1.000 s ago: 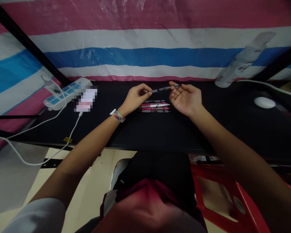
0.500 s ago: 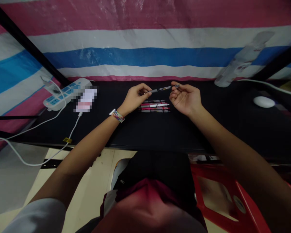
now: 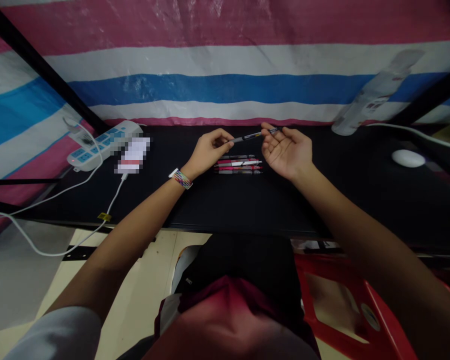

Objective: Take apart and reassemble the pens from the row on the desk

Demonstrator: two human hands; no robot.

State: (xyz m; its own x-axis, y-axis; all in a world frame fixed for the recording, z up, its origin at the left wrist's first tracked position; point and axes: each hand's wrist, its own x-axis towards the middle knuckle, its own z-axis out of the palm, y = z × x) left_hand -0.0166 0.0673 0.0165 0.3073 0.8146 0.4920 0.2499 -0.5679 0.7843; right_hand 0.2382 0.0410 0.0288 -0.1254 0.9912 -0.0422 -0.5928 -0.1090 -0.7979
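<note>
A slim grey-and-black pen (image 3: 252, 135) is suspended between the two hands above the far part of the counter (image 3: 217, 205), slightly tilted, its dark end the higher. The left hand (image 3: 210, 149) pinches the grey end between thumb and fingers; this grip is unaltered from half a second earlier. The right hand (image 3: 289, 152) differs: its thumb and forefinger, which then met about the dark end, now stand apart, the palm turned upward and the other fingers loosely curled. The dark end consequently shows in the space between them (whether it grazes the thumb or a finger cannot be told). The change suggests that the left pinch now bears most of the pen's weight, the right hand being at most a light guide.

Just nearer the person, a row of pens (image 3: 243, 162), some with red parts, lies crosswise on the counter, partly hidden by the left hand; its arrangement appears unchanged. A patterned wristband (image 3: 182, 178) encircles the left wrist. Farther left, a blurred phone (image 3: 132, 156) is joined to a white cable (image 3: 115, 197), beside a power strip (image 3: 85, 157). To the right are a white mouse (image 3: 408, 158) and, near the counter's back edge, a clear bottle (image 3: 371, 102). A striped sheet (image 3: 225, 60) hangs behind.
</note>
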